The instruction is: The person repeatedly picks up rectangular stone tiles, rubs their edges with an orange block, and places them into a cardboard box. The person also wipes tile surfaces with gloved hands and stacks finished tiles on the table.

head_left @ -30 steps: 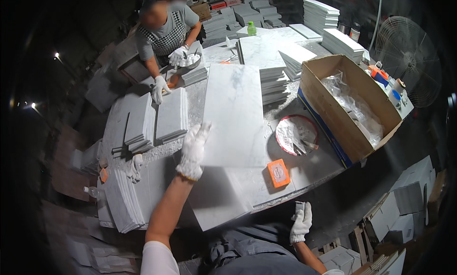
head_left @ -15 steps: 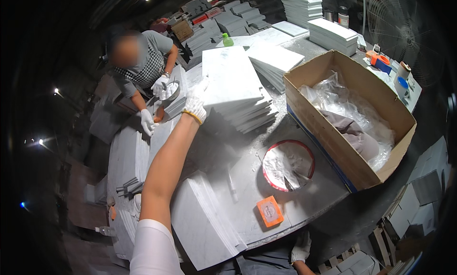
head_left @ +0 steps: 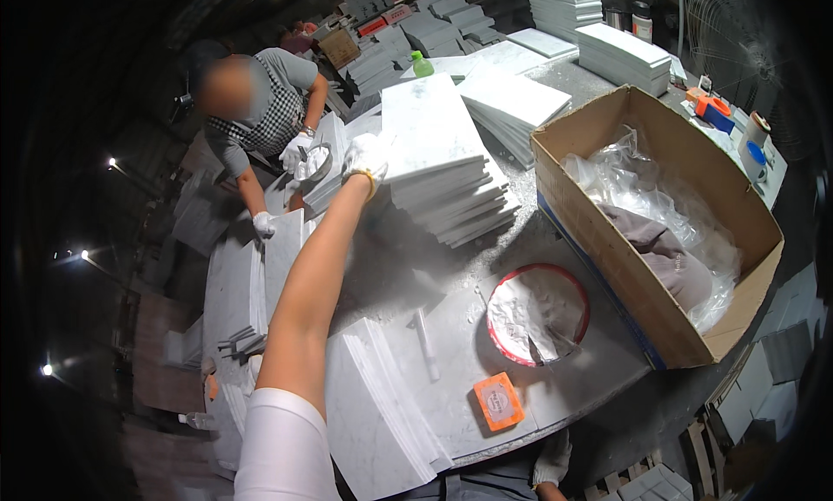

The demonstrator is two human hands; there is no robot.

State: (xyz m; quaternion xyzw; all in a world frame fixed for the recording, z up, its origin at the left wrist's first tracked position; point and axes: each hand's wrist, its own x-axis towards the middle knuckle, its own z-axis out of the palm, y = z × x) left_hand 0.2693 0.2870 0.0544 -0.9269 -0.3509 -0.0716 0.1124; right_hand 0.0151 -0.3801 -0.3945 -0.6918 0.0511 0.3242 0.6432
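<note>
My left hand (head_left: 365,157), in a white knitted glove with a yellow cuff, reaches across the table and grips the left edge of a pale marble tile (head_left: 431,124). That tile tops an uneven stack (head_left: 460,204). Low in view, my right hand (head_left: 553,463), also gloved, is beside my lap at the table's front edge; its fingers are largely hidden. Nearer me on the table are a leaning set of marble tiles (head_left: 369,414), a red-rimmed bowl of white powder or paste (head_left: 531,310) and an orange box (head_left: 499,402).
Across the table at left, a gloved person (head_left: 260,111) in a checked apron holds a bowl (head_left: 314,163). An open cardboard box (head_left: 599,271) with plastic film and cloth stands right. More tile stacks (head_left: 625,57), a green bottle (head_left: 422,65) and a fan (head_left: 755,54) are farther back.
My left hand has shifted slightly upward along the tile's edge. The whole view has moved a little. The co-worker's lower hand has come to rest on the tiles at left.
</note>
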